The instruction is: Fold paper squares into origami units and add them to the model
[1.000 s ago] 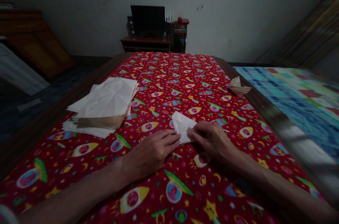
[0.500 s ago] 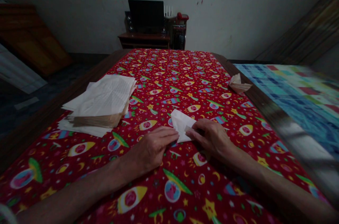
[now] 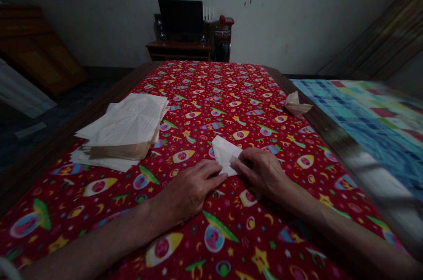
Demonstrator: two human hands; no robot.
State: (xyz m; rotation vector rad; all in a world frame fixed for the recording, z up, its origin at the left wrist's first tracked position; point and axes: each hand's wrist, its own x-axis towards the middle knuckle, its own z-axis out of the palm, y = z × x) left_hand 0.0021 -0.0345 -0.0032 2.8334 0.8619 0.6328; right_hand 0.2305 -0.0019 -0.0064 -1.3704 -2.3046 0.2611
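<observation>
A small folded white paper [image 3: 224, 156] lies on the red patterned tablecloth [image 3: 231, 95] in front of me. My left hand [image 3: 190, 189] rests flat beside it, fingers stretched out, the fingertips touching the paper's lower left edge. My right hand [image 3: 261, 172] has its fingers curled and pressed on the paper's right corner, holding down a fold.
A stack of printed paper sheets [image 3: 127, 128] sits on the table at the left. A folded paper piece [image 3: 295, 104] lies at the table's right edge. A colourful checked mat [image 3: 370, 125] is on the right. A cabinet with a dark screen [image 3: 181, 20] stands at the far wall.
The view has shifted slightly. My left fingertips have slid a little further along the paper's lower edge; my right hand stays pressed on the fold.
</observation>
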